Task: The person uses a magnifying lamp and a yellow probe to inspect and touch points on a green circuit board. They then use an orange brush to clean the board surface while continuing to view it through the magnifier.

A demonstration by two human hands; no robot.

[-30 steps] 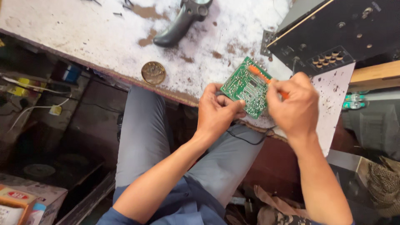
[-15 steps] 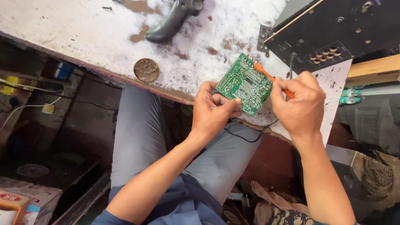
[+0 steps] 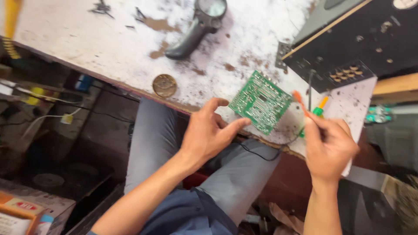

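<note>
Head view, looking down over seated lap at edge of white, stained counter (image 3: 87,48).

Left hand (image 3: 204,135): grip holding green circuit board (image 3: 261,102) by its near lower edge, thumb tip against the edge, index finger curled above it. Board tilted, solder side up, at the counter's front edge, between the two hands.

Right hand (image 3: 331,146): grip closed narrow around thin orange-tipped tool (image 3: 299,101); tip pointing up-left, just beside the board's right corner. Contact with board: cannot tell, motion blur. Green-and-orange screwdriver (image 3: 320,109) just behind the fingers, lying on the counter.

Black wire (image 3: 261,154) looping below the board, across the lap toward the right hand.

Surroundings: round brass-coloured disc (image 3: 164,85) at counter edge, left of the board, well apart from it. Dark grey handheld magnifier (image 3: 196,28) lying further back. Black device chassis (image 3: 357,43) with row of terminals at upper right, near the board's far corner. Grey trousers (image 3: 152,139) beneath. Cardboard box (image 3: 21,213) on floor, lower left.
</note>
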